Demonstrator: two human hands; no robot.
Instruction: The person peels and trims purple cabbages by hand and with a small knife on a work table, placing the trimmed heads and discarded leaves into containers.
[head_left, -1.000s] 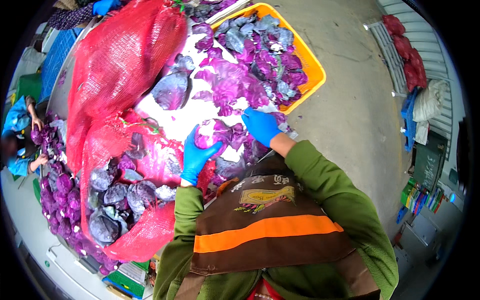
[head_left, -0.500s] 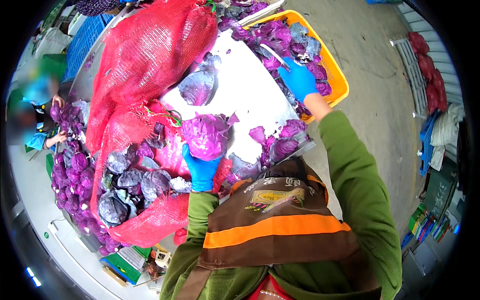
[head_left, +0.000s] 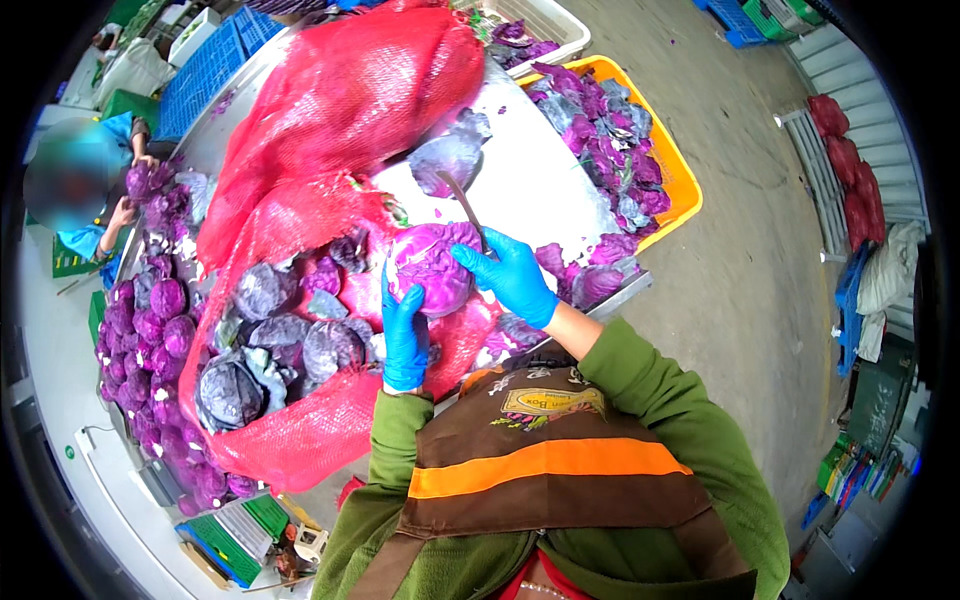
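Left hand [head_left: 405, 340] in blue glove, clamped on the lower left of a red cabbage [head_left: 432, 262], thumb in front, fingers partly lost behind. Right hand [head_left: 515, 282], gloved alike, closed round a thin dark knife [head_left: 459, 195], thumb against the cabbage; handle hidden in the grip, underside of the cabbage out of sight. Cabbage round, glossy purple, paler-streaked, between both hands above the opened red mesh sack [head_left: 300, 450].

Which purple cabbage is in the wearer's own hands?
The bright, rounded head between the blue-gloved left hand and right hand. What sets it apart: the other cabbages lie in the open red mesh or at the far left.
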